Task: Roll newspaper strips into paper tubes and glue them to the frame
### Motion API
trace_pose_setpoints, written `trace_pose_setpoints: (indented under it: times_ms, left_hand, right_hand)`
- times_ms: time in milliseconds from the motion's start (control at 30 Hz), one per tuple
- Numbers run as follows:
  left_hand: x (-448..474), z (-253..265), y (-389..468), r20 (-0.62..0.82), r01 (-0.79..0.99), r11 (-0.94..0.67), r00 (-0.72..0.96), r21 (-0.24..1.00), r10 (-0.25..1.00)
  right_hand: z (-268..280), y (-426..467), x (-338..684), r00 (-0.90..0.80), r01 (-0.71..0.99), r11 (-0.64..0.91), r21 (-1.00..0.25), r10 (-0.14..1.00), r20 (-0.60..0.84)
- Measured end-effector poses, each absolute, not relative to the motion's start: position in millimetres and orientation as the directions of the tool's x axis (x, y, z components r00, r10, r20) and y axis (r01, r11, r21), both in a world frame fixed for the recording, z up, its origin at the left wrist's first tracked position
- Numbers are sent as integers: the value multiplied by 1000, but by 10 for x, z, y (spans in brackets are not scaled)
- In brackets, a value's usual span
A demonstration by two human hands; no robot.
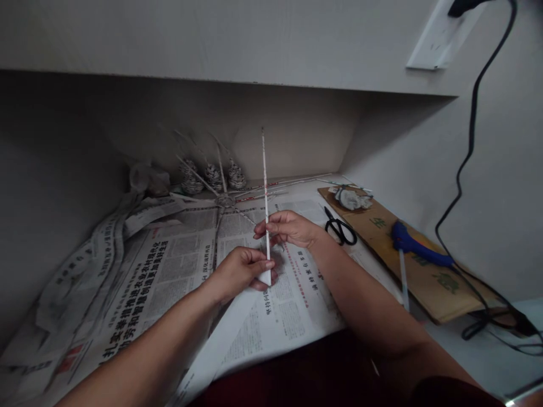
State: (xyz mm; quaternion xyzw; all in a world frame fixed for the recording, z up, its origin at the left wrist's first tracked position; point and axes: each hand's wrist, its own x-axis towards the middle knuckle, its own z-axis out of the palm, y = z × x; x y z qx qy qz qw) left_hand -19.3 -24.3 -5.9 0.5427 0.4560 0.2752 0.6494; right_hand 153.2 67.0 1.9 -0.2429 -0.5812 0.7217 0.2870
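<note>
A thin rolled paper stick (265, 169) stands nearly upright in front of me, white with small red and dark marks. My left hand (241, 270) pinches its lower end between thumb and fingers. Higher up the stick, my right hand (292, 228) is closed around it, fingertips touching the paper. From the lower end, a flat, pale paper strip (227, 325) appears to run down to the lower left, partly behind my left forearm. Beyond my hands lies a small round woven paper piece (225, 200) with several paper sticks spreading out from it.
Newspaper sheets (169, 271) cover the table, with loose paper strips (112, 232) at left. Several woven paper cones (236, 174) stand at the back wall. Black scissors (341, 232) lie right, beside cardboard (441, 294) bearing a blue glue gun (418, 246). A black cord (470, 130) hangs down.
</note>
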Motion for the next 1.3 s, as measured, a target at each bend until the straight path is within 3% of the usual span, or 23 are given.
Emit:
trace_pose_setpoints:
  times_ms: [133, 300, 467, 633, 800, 967, 1133, 1300]
  left_hand:
    - [-192, -77, -236, -293, 155, 249, 439, 956, 849]
    - [-193, -82, -234, -319, 160, 276, 422, 948, 848]
    - [-188, -57, -250, -318, 179, 265, 430, 947, 845]
    - [-182, -42, -241, -321, 143, 287, 424, 947, 847]
    - [-186, -62, -225, -325, 148, 289, 429, 946, 843]
    - [-199, -60, -227, -313, 131, 284, 406, 950, 859]
    - [-204, -58, -230, -315, 144, 280, 413, 949, 854]
    - [-196, -41, -242, -312, 112, 292, 410, 950, 857]
  right_hand:
    - [0, 689, 1539, -639, -170, -162, -972, 769, -16]
    - [-7, 696, 1547, -704, -141, -143, -980, 711, -3]
    - [-2, 700, 1537, -612, -194, -162, -968, 791, -10]
    - [3, 704, 1568, -736, -134, -164, -977, 677, -12]
    - [-29, 712, 1557, -636, -157, -148, -977, 771, -14]
    - [-20, 713, 1573, -714, -121, -142, -982, 700, -14]
    - [-22, 713, 1563, -643, -191, -159, -969, 766, 0]
    - [1, 703, 1585, -710, -166, -146, -975, 704, 15]
